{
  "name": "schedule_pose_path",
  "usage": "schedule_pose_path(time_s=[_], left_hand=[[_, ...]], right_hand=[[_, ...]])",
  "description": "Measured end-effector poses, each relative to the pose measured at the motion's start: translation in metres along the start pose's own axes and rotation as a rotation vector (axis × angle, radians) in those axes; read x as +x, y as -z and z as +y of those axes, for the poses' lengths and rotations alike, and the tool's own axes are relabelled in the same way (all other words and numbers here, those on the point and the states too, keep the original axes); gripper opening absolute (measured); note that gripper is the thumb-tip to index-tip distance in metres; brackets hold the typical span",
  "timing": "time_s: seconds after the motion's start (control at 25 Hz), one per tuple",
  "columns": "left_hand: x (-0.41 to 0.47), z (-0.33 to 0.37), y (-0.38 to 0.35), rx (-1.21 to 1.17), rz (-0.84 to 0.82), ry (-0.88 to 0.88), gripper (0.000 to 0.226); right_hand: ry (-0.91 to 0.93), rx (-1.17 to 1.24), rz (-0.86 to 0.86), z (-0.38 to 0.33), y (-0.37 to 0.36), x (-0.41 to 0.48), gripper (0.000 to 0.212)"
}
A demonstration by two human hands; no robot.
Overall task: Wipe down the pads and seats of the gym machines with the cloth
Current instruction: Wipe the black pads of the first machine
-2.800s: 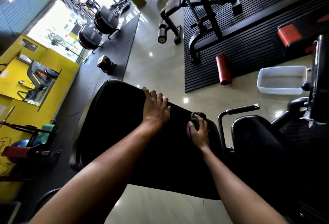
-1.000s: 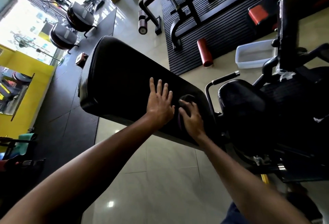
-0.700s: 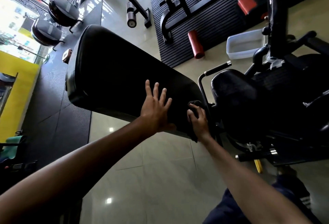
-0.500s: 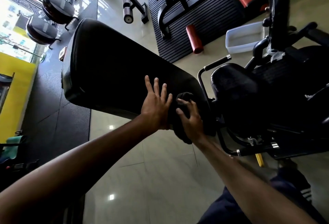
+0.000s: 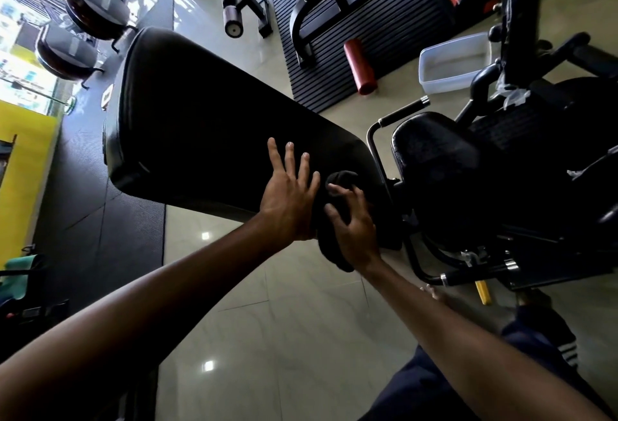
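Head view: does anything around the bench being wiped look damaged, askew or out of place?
Whitish torn scraps hang on the black machine frame at right, like frayed tape or ripped covering. A red roller lies loose at the edge of the ribbed mat. The bench pad under the cloth looks intact.

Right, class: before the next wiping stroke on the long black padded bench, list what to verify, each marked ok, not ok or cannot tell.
1. Grip of right hand on bunched dark cloth: ok.
2. Cloth touching the long black padded bench, at its near end: ok.
3. Brace: left hand flat on the bench, fingers straight: ok.
4. Bench surface ahead free of objects: ok.
5. Cloth damp: cannot tell.
6. Neighbouring rounded black seat pad already wiped: cannot tell.
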State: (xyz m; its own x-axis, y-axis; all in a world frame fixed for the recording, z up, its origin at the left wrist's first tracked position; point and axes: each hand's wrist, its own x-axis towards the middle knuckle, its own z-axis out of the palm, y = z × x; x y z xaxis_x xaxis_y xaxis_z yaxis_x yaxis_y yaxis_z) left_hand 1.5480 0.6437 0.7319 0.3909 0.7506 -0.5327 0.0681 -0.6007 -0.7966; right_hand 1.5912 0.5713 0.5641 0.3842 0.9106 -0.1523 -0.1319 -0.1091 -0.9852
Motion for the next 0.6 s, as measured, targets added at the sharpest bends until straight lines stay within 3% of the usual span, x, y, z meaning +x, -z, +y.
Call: schedule_pose_path(time_s=[0.12, 0.32, 0.44, 0.6], left_hand=[[-0.001, 0.001, 0.000, 0.006, -0.002, -0.006, 0.114], [-0.001, 0.000, 0.000, -0.002, -0.001, -0.002, 0.116], [-0.001, 0.001, 0.001, -0.003, -0.005, 0.000, 0.115], [-0.001, 0.000, 0.002, -0.003, -0.001, -0.011, 0.111]], right_hand=[[0.058, -0.034, -0.007, 0.015, 0.004, -0.019, 0.046], [-0.300, -0.121, 0.016, 0.063, 0.029, 0.008, 0.046], [-0.453, -0.058, 0.095, 0.040, 0.022, 0.019, 0.035], [-0.429, 0.133, 0.322, -0.026, -0.030, -0.033, 0.049]])
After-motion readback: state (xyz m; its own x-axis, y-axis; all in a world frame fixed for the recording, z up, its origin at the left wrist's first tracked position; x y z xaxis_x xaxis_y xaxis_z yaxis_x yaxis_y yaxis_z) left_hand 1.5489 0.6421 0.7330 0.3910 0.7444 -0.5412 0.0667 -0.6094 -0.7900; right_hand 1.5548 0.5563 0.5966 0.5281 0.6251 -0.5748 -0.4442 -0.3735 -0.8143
